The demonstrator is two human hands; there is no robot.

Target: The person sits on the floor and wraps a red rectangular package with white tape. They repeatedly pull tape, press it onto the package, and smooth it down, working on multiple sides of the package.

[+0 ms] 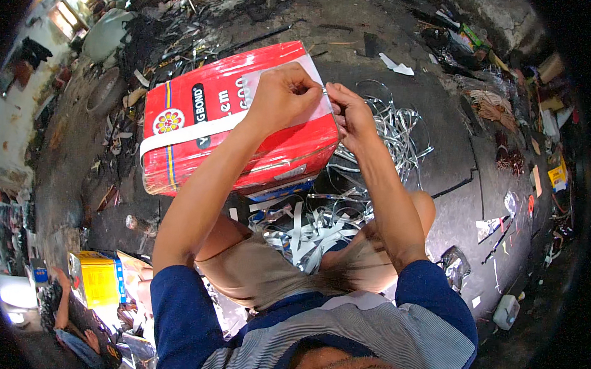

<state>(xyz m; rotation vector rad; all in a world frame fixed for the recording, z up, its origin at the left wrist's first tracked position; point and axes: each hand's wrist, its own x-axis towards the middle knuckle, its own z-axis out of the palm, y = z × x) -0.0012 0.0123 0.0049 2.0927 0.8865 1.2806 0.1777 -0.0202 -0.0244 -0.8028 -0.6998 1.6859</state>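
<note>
A large red carton (271, 148) with printed sides lies in front of me, tilted, a white strap (200, 128) running across its top. Over a pale sheet (321, 108) at the carton's right end, my left hand (285, 93) is closed in a pinch. My right hand (353, 115) pinches just beside it, at the carton's right edge. A tiny shiny bit shows between the fingertips; its kind is too small to tell. Close by the right hand, a tangled heap of thin silvery strips (401, 136) lies on the ground.
White and silvery strips (307, 234) lie between my legs. A yellow box (97, 280) stands at the lower left, near another person's arm (62, 300). A white plastic container (506, 312) sits at the lower right. A tire (103, 90) and scraps line the left side.
</note>
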